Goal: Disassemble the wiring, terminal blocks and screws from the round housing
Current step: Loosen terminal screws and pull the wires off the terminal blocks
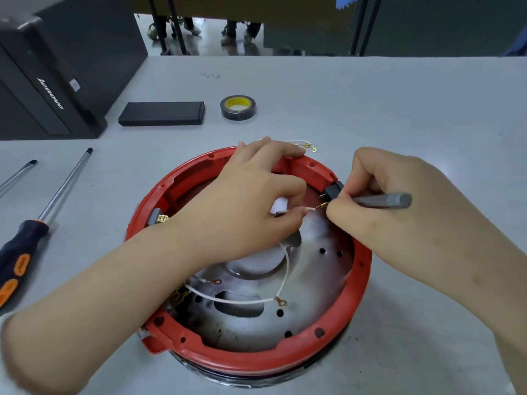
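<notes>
The round red housing [313, 352] with a metal plate inside sits at the table's middle. My left hand [256, 192] reaches over it and pinches a white wire [309, 209] near its brass connector. My right hand [379, 195] grips a grey metal tool [382, 201], its tip by the connector at a black terminal block [332, 191] on the right rim. Another grey terminal block [156, 218] sits on the left rim. Loose white wires [242, 300] with ring terminals lie across the plate. One more white wire [305, 143] lies behind the housing.
Two screwdrivers lie at the left, one with a black-orange handle [20, 252] and one showing only its shaft [17, 175]. A black flat case [162, 114] and a tape roll [238, 107] lie behind the housing. A black computer tower [57, 81] stands far left.
</notes>
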Demonstrator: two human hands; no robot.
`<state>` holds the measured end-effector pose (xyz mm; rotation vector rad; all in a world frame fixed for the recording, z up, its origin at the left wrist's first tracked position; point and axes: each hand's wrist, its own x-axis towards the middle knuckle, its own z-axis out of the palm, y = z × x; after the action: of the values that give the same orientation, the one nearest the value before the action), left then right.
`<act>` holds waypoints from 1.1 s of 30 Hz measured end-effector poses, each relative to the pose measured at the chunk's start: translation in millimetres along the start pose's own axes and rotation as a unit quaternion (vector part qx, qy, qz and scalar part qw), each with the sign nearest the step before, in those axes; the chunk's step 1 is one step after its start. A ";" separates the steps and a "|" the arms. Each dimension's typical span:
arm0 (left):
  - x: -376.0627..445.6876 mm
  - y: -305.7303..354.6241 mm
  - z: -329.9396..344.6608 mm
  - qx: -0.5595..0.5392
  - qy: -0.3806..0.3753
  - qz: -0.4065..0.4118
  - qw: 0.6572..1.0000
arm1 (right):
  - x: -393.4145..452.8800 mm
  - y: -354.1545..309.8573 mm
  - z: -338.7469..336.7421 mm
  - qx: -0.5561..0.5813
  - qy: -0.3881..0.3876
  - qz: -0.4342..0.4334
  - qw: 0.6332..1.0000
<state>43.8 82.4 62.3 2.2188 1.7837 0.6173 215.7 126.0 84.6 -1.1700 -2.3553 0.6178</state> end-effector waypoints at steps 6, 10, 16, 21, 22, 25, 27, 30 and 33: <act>-1.2 2.1 -1.3 -0.001 -0.001 -0.003 1.000 | -1.3 -10.1 3.6 -0.037 0.006 0.049 0.998; -2.5 0.0 0.6 0.000 0.011 0.003 1.000 | -7.3 -17.7 6.5 -0.053 0.023 0.042 0.997; -3.1 0.6 -0.1 -0.005 0.009 0.004 1.000 | -3.0 -7.2 -5.4 0.051 -0.005 0.084 0.995; -2.8 0.8 -0.1 -0.007 0.005 0.000 1.000 | 1.8 -3.4 -12.4 0.086 -0.036 0.087 0.992; -2.7 0.8 0.1 -0.006 0.005 -0.002 1.000 | 2.6 -1.9 -13.0 0.092 -0.038 0.088 0.991; -2.4 0.9 -0.4 -0.002 0.003 -0.003 1.000 | 3.6 0.0 -15.6 0.112 -0.049 0.098 0.988; -2.3 1.7 -0.8 0.000 0.003 -0.001 1.000 | 3.1 1.0 -16.4 0.118 -0.052 0.099 0.987; -1.9 2.5 -1.0 -0.002 0.001 -0.003 1.000 | 3.4 0.9 -13.9 0.096 -0.045 0.080 0.991; -1.7 2.3 -1.3 -0.003 0.002 -0.004 1.000 | 3.8 -2.6 -5.1 0.018 -0.027 0.039 0.999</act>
<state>44.9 80.2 64.1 2.2074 1.7894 0.6235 214.9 128.6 90.8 -1.2484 -2.3410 0.7240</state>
